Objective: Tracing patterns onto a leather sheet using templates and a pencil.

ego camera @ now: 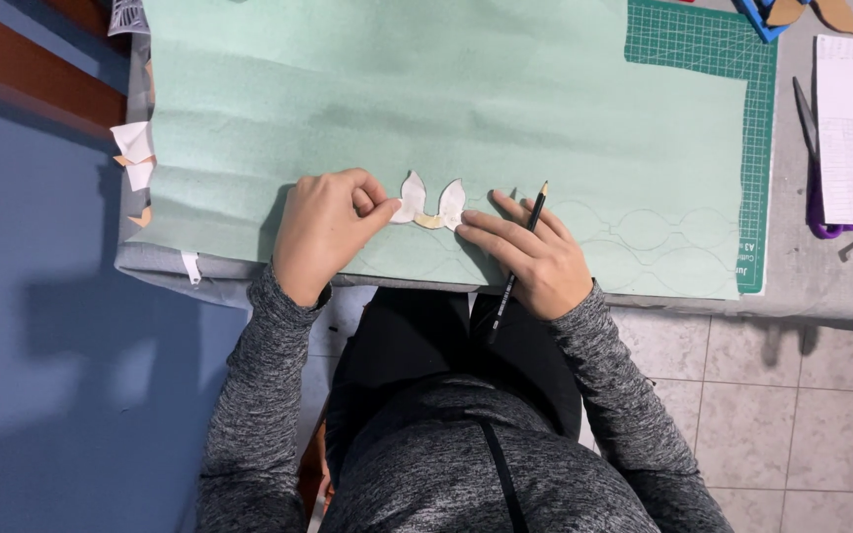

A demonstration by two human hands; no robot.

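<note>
left hand (pixel 323 232) grip pinching template (pixel 431 204) (on green felt (pixel 397 99)); right hand (pixel 530 259) grip clasping pencil (pixel 517 265)

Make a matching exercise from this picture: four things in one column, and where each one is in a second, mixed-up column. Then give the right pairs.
Things:
1. pencil
2. white template
3. scissors
4. cutting mat

Places:
A. under the pale green sheet, its far right corner showing
B. between the fingers of the right hand
C. on the grey table, beside the white paper
D. pinned flat on the green sheet by both hands

Pairs: 1-B, 2-D, 3-C, 4-A
</note>
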